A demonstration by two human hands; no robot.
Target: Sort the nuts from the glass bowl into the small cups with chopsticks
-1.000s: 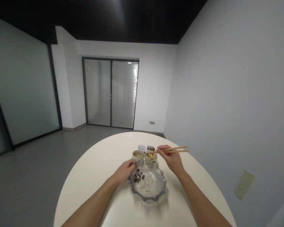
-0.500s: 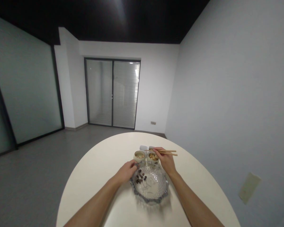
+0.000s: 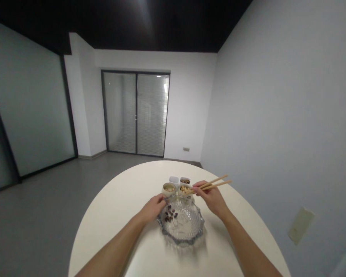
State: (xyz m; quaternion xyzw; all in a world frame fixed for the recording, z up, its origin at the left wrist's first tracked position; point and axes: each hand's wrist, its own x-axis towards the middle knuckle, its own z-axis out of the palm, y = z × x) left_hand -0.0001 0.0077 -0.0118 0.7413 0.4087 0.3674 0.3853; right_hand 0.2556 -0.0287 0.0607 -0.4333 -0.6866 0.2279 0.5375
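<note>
My left hand point(image 3: 153, 209) has its fingers closed over the far left rim of a clear glass bowl point(image 3: 188, 226) with a scalloped edge. Several dark red-brown beans or seeds point(image 3: 170, 216) lie in the bowl's left part. In my right hand point(image 3: 213, 197) is a pair of wooden chopsticks point(image 3: 219, 179), their tips pointing left over the near right cup. Pale yellowish pieces point(image 3: 185, 189) fill that cup. Beside it, a rounded cup point(image 3: 165, 191) holds pale bits. I cannot make out anything between the chopstick tips.
Behind the two near cups stand a white container point(image 3: 174, 179) and another with brown pieces point(image 3: 185, 181). Everything rests on a round cream table point(image 3: 112, 215). A pale wall point(image 3: 276, 115) rises to the right; glass doors point(image 3: 136, 115) stand beyond.
My right hand has moved right and slightly toward me, uncovering the far right container. The chopsticks now slope, tips lower over the near right cup. My left hand stays on the rim.
</note>
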